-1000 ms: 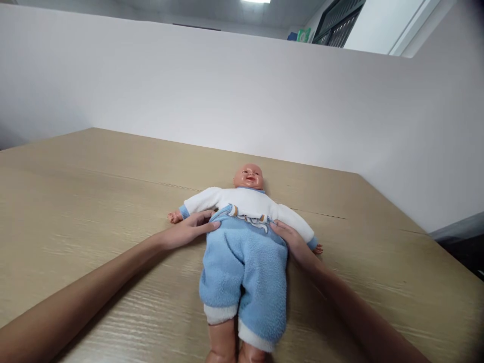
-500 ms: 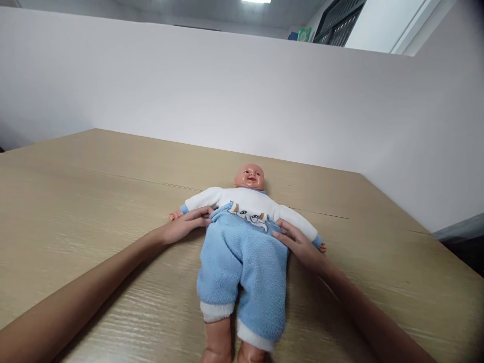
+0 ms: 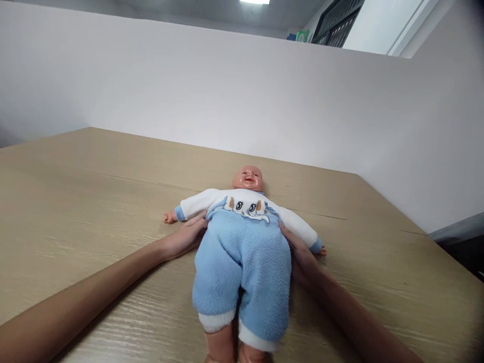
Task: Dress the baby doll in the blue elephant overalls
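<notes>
A baby doll (image 3: 244, 252) lies on its back with its head at the far end and its legs toward me. It wears a white and light-blue fleece outfit with an animal face on the chest. My left hand (image 3: 188, 235) grips the doll's waist from the left, just below its sleeve. On the opposite side, my right hand (image 3: 299, 248) clasps the waist, its thumb along the blue cloth. The fingertips of both hands are partly hidden by the doll's body and clothing. The doll's feet are cut off by the lower edge of the view.
A wide wood-grain table (image 3: 94, 201) lies under the doll, with thin seams across it. Behind it stands a pale wall or partition (image 3: 189, 91). Above the partition show a ceiling lamp (image 3: 254, 1) and a dark barred window (image 3: 336, 22).
Both hands have slid from the doll's front down around its sides. The blue cloth at the chest, folded before, now lies flatter, and the animal face shows fully.
</notes>
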Demonstrator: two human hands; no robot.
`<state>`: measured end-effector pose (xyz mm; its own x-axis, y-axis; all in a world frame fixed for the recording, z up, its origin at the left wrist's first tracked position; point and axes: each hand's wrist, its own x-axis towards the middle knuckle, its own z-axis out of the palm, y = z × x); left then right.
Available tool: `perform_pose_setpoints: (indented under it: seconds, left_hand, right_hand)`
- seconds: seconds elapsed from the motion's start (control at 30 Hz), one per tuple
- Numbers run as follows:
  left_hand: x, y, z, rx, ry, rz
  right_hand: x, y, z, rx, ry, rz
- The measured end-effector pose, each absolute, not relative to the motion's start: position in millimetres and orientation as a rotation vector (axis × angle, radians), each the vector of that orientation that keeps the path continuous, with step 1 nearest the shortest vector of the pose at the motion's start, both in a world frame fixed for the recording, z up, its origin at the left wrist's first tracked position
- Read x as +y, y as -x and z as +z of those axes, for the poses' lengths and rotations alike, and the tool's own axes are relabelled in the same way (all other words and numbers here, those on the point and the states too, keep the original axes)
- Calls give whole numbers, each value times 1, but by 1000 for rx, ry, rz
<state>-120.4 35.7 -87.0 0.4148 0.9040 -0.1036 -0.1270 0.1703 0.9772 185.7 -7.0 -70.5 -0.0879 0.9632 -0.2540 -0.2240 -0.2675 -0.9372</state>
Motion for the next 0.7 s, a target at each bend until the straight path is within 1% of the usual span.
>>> perform_pose_setpoints:
  seconds: [0.1,0.17,0.33,0.5,0.6,0.7]
  left_hand:
    - [33,118,-78,826,-1073,857]
    - [35,122,-69,823,-1129,844]
    - [45,144,-48,896,-1510,712]
    - [49,155,-45,736,-1747,586]
    - [47,153,-47,740,-1853,659]
    - [43,146,-50,737,-1721,706]
  right_hand:
    - [-6,-186,-68,-866,1179,1546]
    - [-5,-190,-64,-944,1154,1535]
    - [1,-230,-52,-1432,1138,1486]
    - [1,-256,-50,-1946,1215,1191]
    - [-3,-248,-52,-1976,1129,1191]
    - [-6,-237,-59,-1839,1087,1314]
